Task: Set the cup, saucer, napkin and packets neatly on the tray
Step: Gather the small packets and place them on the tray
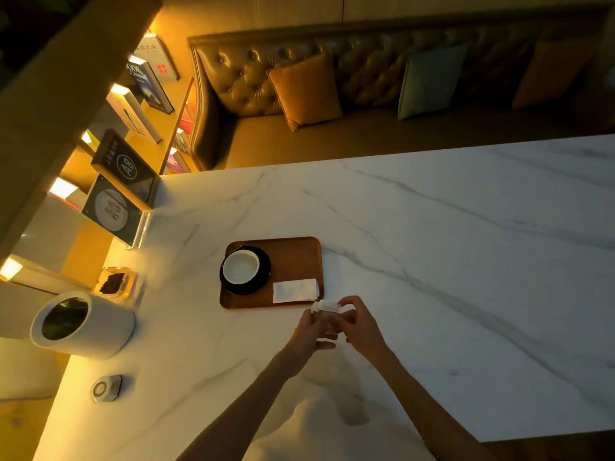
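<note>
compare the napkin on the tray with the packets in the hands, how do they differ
The napkin lies flat on the wooden tray, right of the cup; the packets are off the tray, just past its near edge. The napkin lies untouched; the packets are pinched between the left hand and right hand. The napkin shows a broad folded rectangle; the packets look like a narrower strip. Both look white.

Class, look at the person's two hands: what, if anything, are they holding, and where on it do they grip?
Both hands hold the small white packets: left hand at the left end, right hand at the right end, just off the tray.
</note>
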